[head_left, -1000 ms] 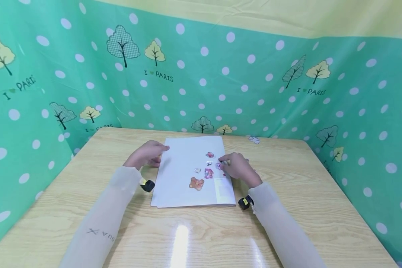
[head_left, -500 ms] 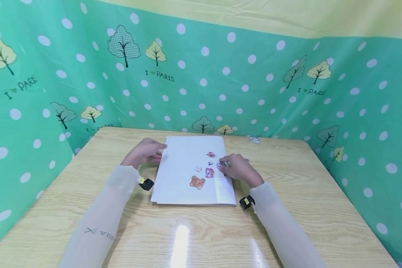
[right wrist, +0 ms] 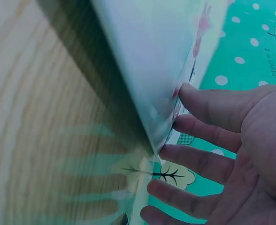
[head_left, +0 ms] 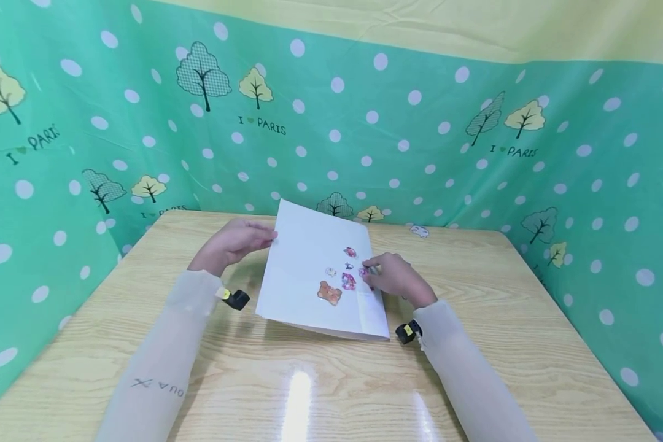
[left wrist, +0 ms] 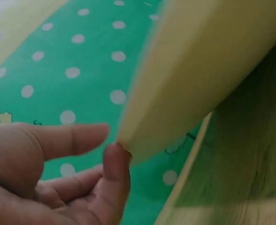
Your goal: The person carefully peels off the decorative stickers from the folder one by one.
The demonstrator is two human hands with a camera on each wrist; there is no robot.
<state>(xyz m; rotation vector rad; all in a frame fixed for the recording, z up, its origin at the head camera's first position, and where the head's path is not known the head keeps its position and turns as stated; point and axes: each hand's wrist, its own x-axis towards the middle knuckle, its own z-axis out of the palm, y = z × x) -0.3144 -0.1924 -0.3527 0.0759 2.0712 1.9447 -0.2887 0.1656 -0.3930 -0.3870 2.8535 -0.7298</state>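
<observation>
A large white sheet point(head_left: 304, 264) leans up off the table, its left side raised and its right side low. Stuck on it are a brown bear sticker point(head_left: 329, 293), a pink house-like sticker point(head_left: 348, 281) and several smaller ones. My left hand point(head_left: 234, 242) is at the raised left edge; in the left wrist view a bent fingertip point(left wrist: 115, 161) touches that edge, and the thumb stands apart from it. My right hand point(head_left: 396, 277) rests its fingertips on the sheet near the right edge, covering part of a small purple sticker point(head_left: 363, 273). Its fingers reach out, spread, in the right wrist view.
The sheet is over a light wooden table point(head_left: 475, 344). A small pale cutout point(head_left: 419, 231) lies near the table's back edge. A green dotted cloth point(head_left: 331, 123) hangs around the back and sides. Each wrist wears a small black camera point(head_left: 236, 299).
My left hand has risen and shifted slightly left, and the sheet's left side has come up from nearly flat to a tilt. The right hand has stayed almost in place.
</observation>
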